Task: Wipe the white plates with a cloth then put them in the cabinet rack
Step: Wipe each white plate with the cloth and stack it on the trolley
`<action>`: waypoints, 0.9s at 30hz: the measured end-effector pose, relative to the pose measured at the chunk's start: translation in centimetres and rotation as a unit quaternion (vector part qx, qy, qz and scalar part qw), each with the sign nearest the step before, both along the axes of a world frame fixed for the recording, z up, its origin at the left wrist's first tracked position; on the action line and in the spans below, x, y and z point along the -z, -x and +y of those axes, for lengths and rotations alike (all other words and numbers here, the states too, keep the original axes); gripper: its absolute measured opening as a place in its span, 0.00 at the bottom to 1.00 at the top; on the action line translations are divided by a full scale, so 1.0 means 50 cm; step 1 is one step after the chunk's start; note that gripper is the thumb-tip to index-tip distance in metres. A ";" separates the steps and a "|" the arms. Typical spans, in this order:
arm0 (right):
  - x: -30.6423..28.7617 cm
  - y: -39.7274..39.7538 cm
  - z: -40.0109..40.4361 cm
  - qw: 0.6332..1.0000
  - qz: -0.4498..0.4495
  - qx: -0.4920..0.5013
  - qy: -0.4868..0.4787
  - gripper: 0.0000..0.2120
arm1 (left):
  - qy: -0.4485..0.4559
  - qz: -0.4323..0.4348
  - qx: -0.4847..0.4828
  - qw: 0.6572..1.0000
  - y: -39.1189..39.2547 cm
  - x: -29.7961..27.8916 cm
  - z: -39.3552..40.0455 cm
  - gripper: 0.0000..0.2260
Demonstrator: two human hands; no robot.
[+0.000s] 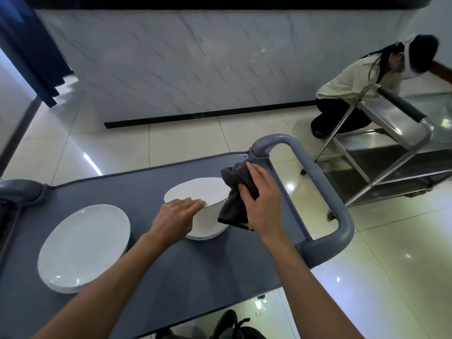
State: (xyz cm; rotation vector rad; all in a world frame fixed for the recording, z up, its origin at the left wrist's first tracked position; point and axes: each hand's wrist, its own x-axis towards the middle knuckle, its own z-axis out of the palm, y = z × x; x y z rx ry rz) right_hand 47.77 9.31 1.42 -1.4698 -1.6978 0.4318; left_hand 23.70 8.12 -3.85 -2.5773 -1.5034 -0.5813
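Tilted white plate point(195, 194) pinched at near rim by left hand point(175, 220), right hand point(261, 201) gripping grey cloth point(234, 194) beside cart handle point(337, 209); apt to slip from thin hold under wiping push.

Glossy tiled floor point(186, 140) (glaring) below marbled counter front point(195, 64).
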 end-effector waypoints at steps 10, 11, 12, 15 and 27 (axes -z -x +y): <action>0.039 -0.004 -0.019 0.999 -0.021 -0.036 0.018 0.26 | 0.067 0.050 0.028 0.996 -0.001 0.088 -0.057 0.22; 0.045 -0.003 -0.020 0.999 -0.024 -0.039 0.021 0.26 | 0.073 0.046 0.027 0.996 -0.001 0.093 -0.058 0.21; 0.051 -0.001 -0.022 0.998 -0.029 -0.042 0.025 0.26 | 0.078 0.041 0.026 0.996 0.000 0.098 -0.059 0.21; 0.067 0.006 -0.029 0.997 -0.042 -0.051 0.038 0.26 | 0.079 0.033 0.024 0.996 0.002 0.107 -0.057 0.16; 0.124 0.008 -0.042 0.993 -0.053 -0.071 0.077 0.25 | 0.119 0.004 -0.003 0.993 0.011 0.130 -0.076 0.20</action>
